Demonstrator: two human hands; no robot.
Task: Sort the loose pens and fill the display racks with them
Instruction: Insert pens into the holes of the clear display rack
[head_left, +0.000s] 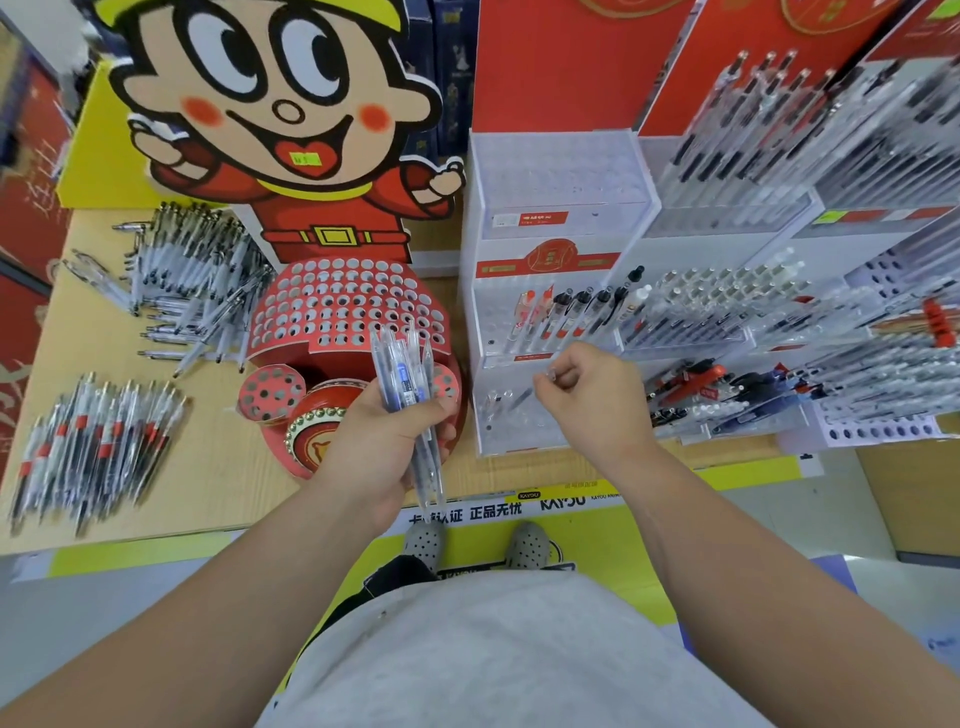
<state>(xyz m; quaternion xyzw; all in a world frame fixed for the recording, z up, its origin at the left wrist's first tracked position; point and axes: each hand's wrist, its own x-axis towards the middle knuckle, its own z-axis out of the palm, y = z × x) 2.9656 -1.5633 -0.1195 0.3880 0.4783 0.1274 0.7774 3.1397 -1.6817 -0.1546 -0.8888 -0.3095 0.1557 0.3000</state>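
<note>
Gripping a pen bundle in left hand, right hand fingers pinched, KAYOU shelf strip.

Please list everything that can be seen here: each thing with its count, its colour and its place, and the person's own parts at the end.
table: one, pale wood, under all.
cartoon rack: one, red with holes, no pens in it, centre.
clear rack: one, white and clear, a few pens in the middle tier, right of centre.
full racks: several, clear, many pens, far right.
red-band pens: one loose pile, clear with red, table front left.
clear pens: one loose pile, clear and black, table back left.
bunch: several clear pens, in left hand.
shoes: two, grey, floor.
left hand: closed on bunch.
right hand: pinching something small, before clear rack.
</note>
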